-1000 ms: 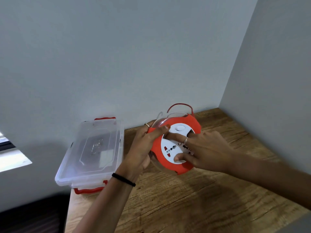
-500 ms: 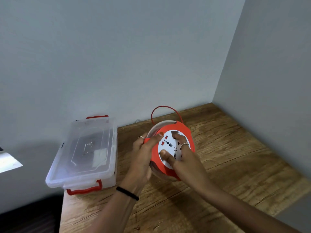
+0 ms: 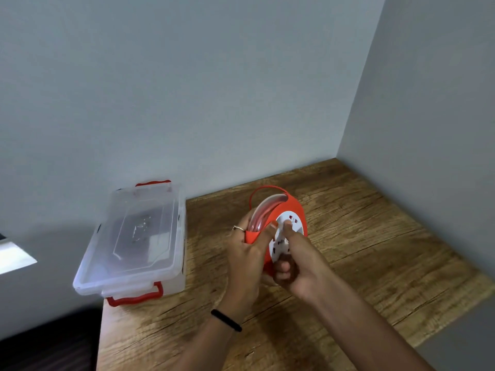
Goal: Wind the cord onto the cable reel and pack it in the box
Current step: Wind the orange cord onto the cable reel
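The red cable reel [image 3: 293,208] with a white socket face is held upright above the wooden table [image 3: 375,250]. My left hand [image 3: 247,259] grips its left rim, thumb across the front. My right hand [image 3: 296,261] presses fingers on the white socket face, its lower fingers curled at the reel's bottom edge. A loop of red cord [image 3: 263,190] arches over the top of the reel. The clear plastic box [image 3: 134,236] with red handles stands lidded at the table's left edge.
Grey walls meet in a corner behind and to the right of the table. The table's left edge runs just under the box, with a dark floor below. Bare wood lies right of and in front of the reel.
My right hand has turned on the socket face, fingers moving from the reel's middle toward its lower edge. The cord loop on top has shrunk slightly. The view has shifted a little.
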